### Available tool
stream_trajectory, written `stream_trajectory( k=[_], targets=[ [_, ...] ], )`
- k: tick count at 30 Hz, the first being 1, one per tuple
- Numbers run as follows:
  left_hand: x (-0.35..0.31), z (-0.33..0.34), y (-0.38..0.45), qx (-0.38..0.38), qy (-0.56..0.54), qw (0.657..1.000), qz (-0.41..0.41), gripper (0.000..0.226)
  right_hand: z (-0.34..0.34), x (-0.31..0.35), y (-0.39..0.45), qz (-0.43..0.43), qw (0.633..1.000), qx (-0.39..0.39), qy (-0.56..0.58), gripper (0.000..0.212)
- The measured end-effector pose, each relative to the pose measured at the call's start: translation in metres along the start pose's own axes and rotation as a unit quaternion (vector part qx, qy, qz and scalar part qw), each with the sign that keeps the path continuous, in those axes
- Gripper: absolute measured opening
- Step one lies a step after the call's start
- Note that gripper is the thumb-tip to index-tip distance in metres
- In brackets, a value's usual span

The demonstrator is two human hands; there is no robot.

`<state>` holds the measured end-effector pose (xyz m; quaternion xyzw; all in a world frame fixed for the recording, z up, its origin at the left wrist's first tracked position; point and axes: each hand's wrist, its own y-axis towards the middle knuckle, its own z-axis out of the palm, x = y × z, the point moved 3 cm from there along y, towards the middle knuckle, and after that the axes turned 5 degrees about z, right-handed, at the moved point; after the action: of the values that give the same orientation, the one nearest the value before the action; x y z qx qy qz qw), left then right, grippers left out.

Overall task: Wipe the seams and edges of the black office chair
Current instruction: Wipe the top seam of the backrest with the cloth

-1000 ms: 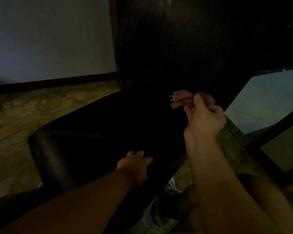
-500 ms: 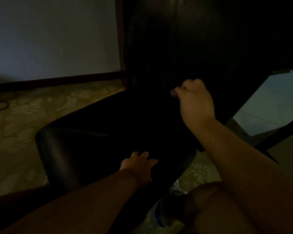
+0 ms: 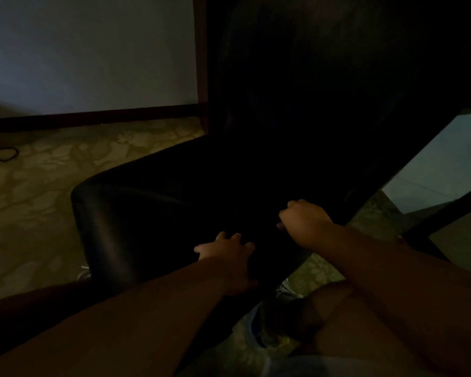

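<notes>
We see the black office chair [image 3: 147, 227] filling the centre of the dim frame, its seat running from the lower left toward the backrest at upper right; our left hand [image 3: 226, 254] lies at lower centre on the near edge of the seat, fingers spread flat and released; our right hand [image 3: 305, 224] sits just right of it on the seat's right edge, fingers curled into a fist; whether they hold anything we cannot tell in this light; a patterned floor [image 3: 33, 191] spreads at left below a pale wall [image 3: 87, 50]; a dark cable [image 3: 3, 153] lies at far left.
</notes>
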<state>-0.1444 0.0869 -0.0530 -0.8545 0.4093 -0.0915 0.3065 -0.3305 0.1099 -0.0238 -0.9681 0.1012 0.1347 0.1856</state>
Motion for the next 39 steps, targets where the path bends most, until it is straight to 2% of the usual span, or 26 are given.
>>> stream_trajectory(
  k=[4, 8, 15, 19, 23, 28, 33, 39],
  targets=[
    [-0.011, 0.004, -0.013, 0.015, 0.054, 0.998, -0.029, 0.114, 0.000, 0.027, -0.015, 0.004, 0.998, -0.026, 0.052, 0.023],
    [-0.006, 0.010, -0.021, 0.006, 0.057, 0.997, -0.047, 0.111, -0.012, 0.047, -0.031, 0.008, 0.995, -0.053, 0.088, 0.025],
    [0.008, 0.023, -0.039, -0.015, 0.103, 0.991, -0.082, 0.112, -0.013, 0.080, -0.063, 0.026, 0.988, -0.045, 0.147, 0.031],
    [0.026, 0.026, -0.053, -0.028, 0.118, 0.990, -0.076, 0.111, -0.005, 0.099, -0.076, -0.017, 0.990, -0.052, 0.133, 0.028],
    [0.052, 0.020, -0.065, -0.022, 0.127, 0.989, -0.076, 0.114, -0.010, 0.105, -0.085, -0.045, 0.980, -0.058, 0.186, 0.026],
    [0.075, 0.022, -0.079, -0.003, 0.133, 0.984, -0.115, 0.105, -0.021, 0.120, -0.105, -0.033, 0.960, -0.069, 0.268, 0.029],
    [0.084, 0.028, -0.091, -0.068, 0.089, 0.984, -0.136, 0.082, -0.043, 0.177, -0.137, -0.082, 0.933, -0.108, 0.335, 0.040],
    [0.097, 0.039, -0.120, -0.090, 0.024, 0.985, -0.144, 0.074, -0.057, 0.207, -0.155, -0.111, 0.915, -0.103, 0.374, 0.043]
  ],
)
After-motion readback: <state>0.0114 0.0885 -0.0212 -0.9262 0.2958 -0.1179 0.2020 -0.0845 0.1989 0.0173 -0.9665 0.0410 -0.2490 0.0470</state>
